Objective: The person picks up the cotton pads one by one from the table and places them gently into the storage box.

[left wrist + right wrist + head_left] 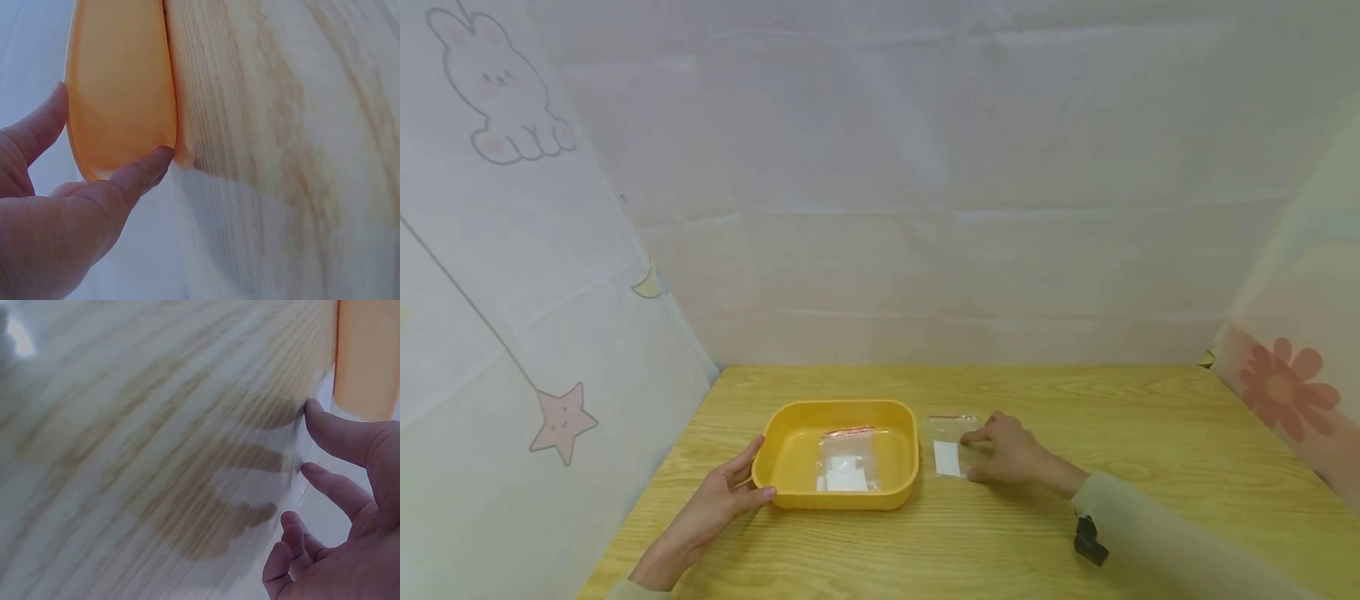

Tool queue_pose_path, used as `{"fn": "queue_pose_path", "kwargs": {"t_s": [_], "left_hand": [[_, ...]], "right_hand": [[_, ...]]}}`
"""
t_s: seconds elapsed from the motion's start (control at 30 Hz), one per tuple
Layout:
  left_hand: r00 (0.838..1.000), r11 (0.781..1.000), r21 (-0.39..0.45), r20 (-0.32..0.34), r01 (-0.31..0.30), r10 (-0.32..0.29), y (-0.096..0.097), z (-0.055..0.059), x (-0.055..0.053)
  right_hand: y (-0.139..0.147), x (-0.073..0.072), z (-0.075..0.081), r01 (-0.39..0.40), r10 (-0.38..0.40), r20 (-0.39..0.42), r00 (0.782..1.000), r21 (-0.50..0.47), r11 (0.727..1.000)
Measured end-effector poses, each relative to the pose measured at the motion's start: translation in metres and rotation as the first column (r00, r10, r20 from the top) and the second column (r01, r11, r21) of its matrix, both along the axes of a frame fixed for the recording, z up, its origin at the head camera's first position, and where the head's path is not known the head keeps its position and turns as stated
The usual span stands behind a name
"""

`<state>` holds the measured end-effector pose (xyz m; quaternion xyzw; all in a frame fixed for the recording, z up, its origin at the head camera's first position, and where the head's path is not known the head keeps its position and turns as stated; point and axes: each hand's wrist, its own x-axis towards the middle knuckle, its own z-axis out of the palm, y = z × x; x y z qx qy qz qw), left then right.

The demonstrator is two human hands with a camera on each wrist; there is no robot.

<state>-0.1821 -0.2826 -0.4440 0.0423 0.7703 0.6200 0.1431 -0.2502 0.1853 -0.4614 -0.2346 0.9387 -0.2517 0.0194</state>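
My left hand (718,500) rests against the left end of a yellow plastic tray (842,500), its thumb at the near corner and its fingers along the side. In the left wrist view, its fairly straight fingers touch the tray's outer wall (125,81). A clear zip bag (850,442) with a red strip and white pieces lies inside the tray. Just right of the tray, another clear zip bag (947,458) with a white piece lies on the table. My right hand (1007,450) touches its right side from above; thumb and fingertips are spread apart in the right wrist view.
The wood-grain table (1000,550) extends around the tray. A pale cloth wall (962,250) rises along its back edge, with printed side cloths (497,358) at left and right. A dark device (1088,542) hangs by the right sleeve.
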Motion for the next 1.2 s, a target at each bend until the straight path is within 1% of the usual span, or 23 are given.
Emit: {"fn": "queue_pose_path", "kwargs": {"t_s": [0.23, 0.43, 0.57, 0.77, 0.87, 1.1, 1.2], "left_hand": [[1.0, 1.0, 0.0, -0.001, 0.003, -0.003, 0.0, 0.0, 0.0], [1.0, 1.0, 0.008, 0.004, 0.003, -0.003, -0.001, -0.001, 0.0], [1.0, 1.0, 0.008, 0.006, 0.004, -0.004, 0.0, 0.0, -0.001], [1.0, 1.0, 0.001, 0.004, -0.006, 0.006, -0.001, 0.0, 0.0], [1.0, 1.0, -0.001, 0.001, -0.008, 0.008, -0.001, 0.0, 0.0], [1.0, 1.0, 0.004, 0.007, -0.001, 0.001, 0.0, 0.0, 0.0], [1.0, 1.0, 0.004, 0.007, -0.007, 0.007, 0.0, 0.0, 0.0]], "right_hand": [[0.007, 0.002, 0.002, -0.015, 0.017, 0.034, 0.999, -0.06, 0.998], [0.002, 0.0, -0.005, 0.032, -0.031, 0.025, 0.999, -0.038, 0.999], [0.002, 0.0, -0.007, 0.049, -0.048, 0.023, 0.999, -0.038, 0.998], [0.0, 0.002, -0.007, 0.069, -0.067, 0.044, 0.997, -0.062, 0.996], [-0.001, 0.002, -0.007, 0.073, -0.07, 0.041, 0.997, -0.076, 0.994], [-0.003, 0.0, -0.014, 0.102, -0.098, 0.049, 0.994, -0.104, 0.989], [-0.004, -0.001, -0.016, 0.099, -0.097, 0.023, 0.995, -0.112, 0.989]]}}
